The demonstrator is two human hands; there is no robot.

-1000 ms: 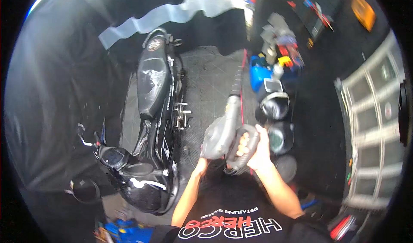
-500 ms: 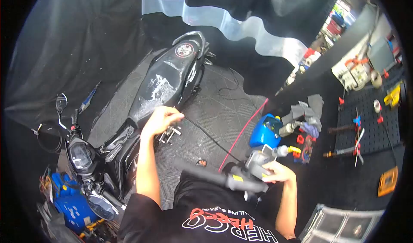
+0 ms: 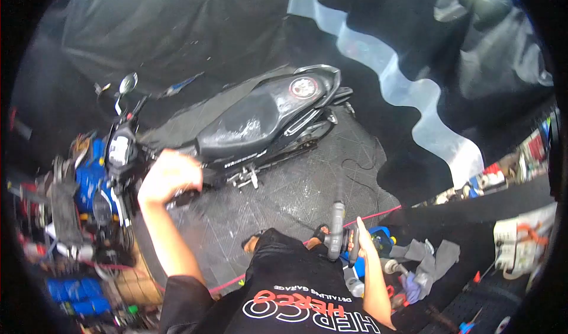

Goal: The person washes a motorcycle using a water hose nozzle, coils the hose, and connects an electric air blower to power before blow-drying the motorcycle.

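Note:
My right hand [image 3: 362,242] is wrapped around the handle of a grey handheld blower [image 3: 336,230], low on the right beside my body. The blower's tube-shaped nozzle points away from me over the floor. My left hand [image 3: 170,177] is raised in front of the motorcycle [image 3: 242,127], near its front end. Motion smears its fingers, and I cannot see whether it holds anything. The motorcycle's black seat looks wet and shiny, with a round sticker on the tail.
Black sheeting [image 3: 154,32] hangs behind the motorcycle, with a wavy clear strip [image 3: 384,68] across it. Grey cloths [image 3: 441,260] and bottles lie at the right. Blue containers [image 3: 77,289] and clutter stand at the left. A red line [image 3: 381,212] crosses the floor.
My view has turned, and the motorcycle now lies more level across it. My left hand has moved toward the handlebar; the black cord at it no longer shows. The blower has swung to point forward.

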